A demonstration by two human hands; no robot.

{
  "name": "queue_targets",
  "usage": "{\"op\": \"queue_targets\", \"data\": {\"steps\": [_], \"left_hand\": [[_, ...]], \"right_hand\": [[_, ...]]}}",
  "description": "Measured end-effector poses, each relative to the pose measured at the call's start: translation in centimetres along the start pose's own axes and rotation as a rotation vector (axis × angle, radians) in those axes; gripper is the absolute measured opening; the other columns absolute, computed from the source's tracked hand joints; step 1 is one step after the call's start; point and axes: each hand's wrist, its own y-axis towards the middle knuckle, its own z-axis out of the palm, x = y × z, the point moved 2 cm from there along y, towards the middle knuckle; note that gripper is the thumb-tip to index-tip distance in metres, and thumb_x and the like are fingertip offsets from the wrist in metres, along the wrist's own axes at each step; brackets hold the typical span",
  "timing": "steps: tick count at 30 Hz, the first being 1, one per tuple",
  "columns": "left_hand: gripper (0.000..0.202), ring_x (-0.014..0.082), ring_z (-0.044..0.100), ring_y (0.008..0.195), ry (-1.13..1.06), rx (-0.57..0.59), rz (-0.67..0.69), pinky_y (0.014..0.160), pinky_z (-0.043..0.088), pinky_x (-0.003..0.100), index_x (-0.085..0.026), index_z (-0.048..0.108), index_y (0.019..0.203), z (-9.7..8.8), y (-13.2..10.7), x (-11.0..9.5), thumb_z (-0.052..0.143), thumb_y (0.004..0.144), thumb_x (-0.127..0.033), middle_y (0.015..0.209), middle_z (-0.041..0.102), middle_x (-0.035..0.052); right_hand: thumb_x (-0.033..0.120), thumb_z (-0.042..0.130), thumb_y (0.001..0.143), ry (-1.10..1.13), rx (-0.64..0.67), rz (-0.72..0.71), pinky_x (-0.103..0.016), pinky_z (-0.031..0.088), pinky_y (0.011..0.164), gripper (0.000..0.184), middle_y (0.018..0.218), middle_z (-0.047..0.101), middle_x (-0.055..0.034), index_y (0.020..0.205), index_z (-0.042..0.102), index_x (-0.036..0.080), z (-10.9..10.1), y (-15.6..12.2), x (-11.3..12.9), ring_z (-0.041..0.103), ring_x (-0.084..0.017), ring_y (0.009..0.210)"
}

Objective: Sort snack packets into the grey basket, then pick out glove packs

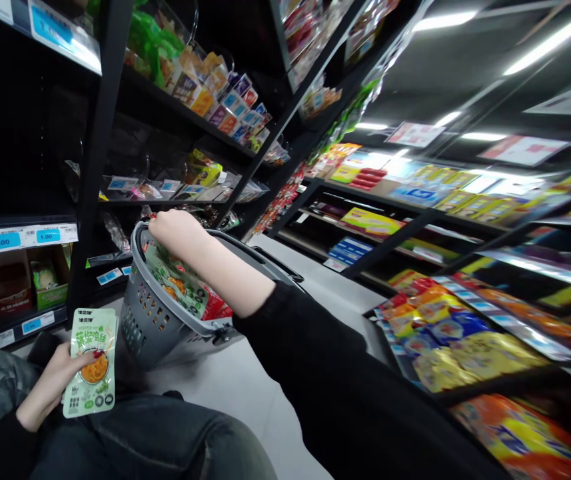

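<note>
Inspecting the head view, we record our left grip (60, 375) closed on a pale green pouch (91, 328), thumb across its front, beside the grey basket (138, 327). Our right grip (176, 228) is curled at the basket's far rim; whether it clasps anything, we cannot tell.

white ceiling tubes (444, 21) glare; right-hand packets (495, 353) blur-streaked (left shelving (20, 133) near black).
</note>
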Motion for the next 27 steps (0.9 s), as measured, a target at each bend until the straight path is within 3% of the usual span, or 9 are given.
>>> {"op": "queue_targets", "data": {"steps": [5,11,15,20,27], "left_hand": [[0.041,0.0329,0.067,0.083,0.013,0.014,0.001,0.074,0.053,0.041,-0.008,0.066,0.091,0.2,-0.3,-0.3,0.077,0.058,-0.031,0.086,0.072,0.0161],[0.042,0.0331,0.067,0.082,-0.007,0.013,0.01,0.074,0.053,0.041,-0.008,0.066,0.09,0.0,-0.2,-0.5,0.077,0.057,-0.031,0.087,0.072,0.0162],[0.041,0.0333,0.067,0.08,-0.022,0.012,0.011,0.073,0.053,0.041,-0.008,0.067,0.087,0.0,-0.2,-0.6,0.079,0.055,-0.03,0.086,0.072,0.0168],[0.043,0.0333,0.067,0.081,-0.052,0.017,0.023,0.073,0.053,0.041,-0.008,0.067,0.089,0.1,-0.4,-0.9,0.079,0.054,-0.03,0.087,0.072,0.0174],[0.042,0.0324,0.067,0.081,-0.046,0.015,0.02,0.074,0.053,0.041,-0.008,0.066,0.09,0.0,-0.4,-0.5,0.078,0.055,-0.029,0.088,0.072,0.0167]], "right_hand": [[0.008,0.046,0.084,0.03,0.068,-0.008,-0.035,0.048,0.081,0.027,0.102,0.063,-0.0193,0.103,0.065,0.01,-0.1,1.6,0.9,0.059,-0.027,0.101],[0.015,0.068,0.068,0.073,0.317,0.034,-0.029,0.049,0.072,0.028,0.091,0.067,-0.019,0.095,0.068,0.006,1.5,2.4,0.0,0.064,-0.026,0.086],[0.022,0.061,0.078,0.112,0.403,0.027,-0.026,0.047,0.069,0.026,0.089,0.068,-0.0157,0.097,0.067,0.007,2.3,0.8,-1.5,0.064,-0.023,0.085],[0.023,0.046,0.087,0.135,0.374,0.071,-0.027,0.044,0.067,0.026,0.086,0.067,-0.0159,0.092,0.067,0.008,3.5,-2.7,-2.3,0.064,-0.023,0.082],[0.028,0.03,0.094,0.182,0.229,0.142,-0.029,0.04,0.072,0.035,0.087,0.063,-0.0141,0.097,0.06,0.011,7.6,-5.7,-1.7,0.059,-0.022,0.083]]}}
